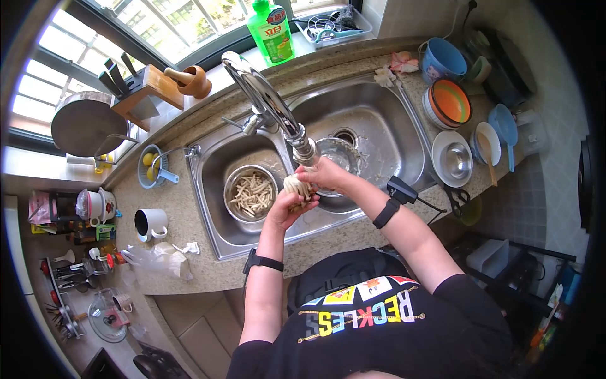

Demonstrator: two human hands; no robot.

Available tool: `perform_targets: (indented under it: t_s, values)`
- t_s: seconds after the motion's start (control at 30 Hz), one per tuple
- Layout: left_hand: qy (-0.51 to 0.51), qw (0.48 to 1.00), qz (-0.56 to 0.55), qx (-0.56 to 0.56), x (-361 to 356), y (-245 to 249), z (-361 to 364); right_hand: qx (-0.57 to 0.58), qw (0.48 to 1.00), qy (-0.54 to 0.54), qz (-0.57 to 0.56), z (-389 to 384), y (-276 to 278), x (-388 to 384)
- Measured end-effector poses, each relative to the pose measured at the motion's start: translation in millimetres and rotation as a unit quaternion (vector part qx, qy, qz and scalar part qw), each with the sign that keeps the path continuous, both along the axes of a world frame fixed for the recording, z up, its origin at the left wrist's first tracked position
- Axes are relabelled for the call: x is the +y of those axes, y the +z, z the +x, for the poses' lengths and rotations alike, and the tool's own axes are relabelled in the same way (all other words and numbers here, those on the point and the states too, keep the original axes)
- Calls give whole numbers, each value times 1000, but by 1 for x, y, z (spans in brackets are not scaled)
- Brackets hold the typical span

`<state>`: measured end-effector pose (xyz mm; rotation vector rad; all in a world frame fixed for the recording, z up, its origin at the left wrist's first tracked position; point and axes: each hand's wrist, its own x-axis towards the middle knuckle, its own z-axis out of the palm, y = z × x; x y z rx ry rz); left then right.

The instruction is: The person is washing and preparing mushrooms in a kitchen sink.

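Observation:
Both hands are together under the faucet [303, 148], over the divider of the double sink. My left hand [287, 210] cups a pale clump of mushrooms [295, 185] from below, its fingers curled round it. From the right, my right hand [329, 175] closes on the same clump; its fingertips are partly hidden. In the left basin, a steel bowl [273, 208] holds many pale, slender mushroom pieces [251, 192]. A clear bowl [344, 151] sits in the right basin [391, 136], beside the drain and partly behind my right hand.
On the counter to the left are a blue colander [165, 180] with yellow fruit, a white mug [151, 222] and a plastic bag [167, 260]. Stacked bowls [447, 103] and scissors [457, 201] lie right. A green detergent bottle [271, 35] and a knife block [148, 95] stand behind.

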<state>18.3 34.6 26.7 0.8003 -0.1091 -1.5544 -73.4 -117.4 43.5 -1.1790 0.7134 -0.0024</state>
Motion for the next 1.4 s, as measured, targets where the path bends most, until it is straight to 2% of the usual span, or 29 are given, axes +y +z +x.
perform_targets:
  t_s: [0.07,0.13,0.2,0.37,0.43,0.53,0.77,0.83,0.87,0.97,1.13,1.27,1.33,1.4]
  values:
    - [-12,1000,-23,13,-4,7,-3,-31,995,54,-84,-8,-2,-1]
    - [-27,999,-23,10,-8,3,-4,-67,994,28,-77,-11,-8,-3]
    - [-42,999,-22,8,-13,4,-7,-11,1000,-16,4,-19,-4,-7]
    - [6,1000,-10,-11,-21,3,-12,-22,995,-95,0,-22,-10,-7]
    - [2,1000,-17,-17,-22,5,-12,-10,997,-73,38,-27,14,-9]
    - [-5,999,-27,-31,-21,5,-12,-22,995,-85,41,-25,19,-6]
    - [-48,998,-17,-27,-13,6,-4,-46,997,-52,32,-22,-19,-3]
    - [-63,998,-13,-12,-14,5,-2,-30,999,29,9,-22,-5,-2]
    - [-79,997,-9,1,-15,4,-2,-29,999,29,9,-22,-3,-2]
    - [-44,999,-2,-26,-16,2,-6,-31,999,-2,-37,-23,-3,-2]
    - [-12,998,8,-54,-27,8,-15,-88,991,-103,6,-20,-22,0]
    - [21,995,36,-91,-32,-2,-22,-90,989,-119,2,-21,-29,-1]
    - [27,994,38,-98,-34,-2,-24,-85,981,-171,38,-21,-31,0]
    - [34,993,38,-105,-34,-3,-25,-83,986,-139,29,-25,-31,-1]
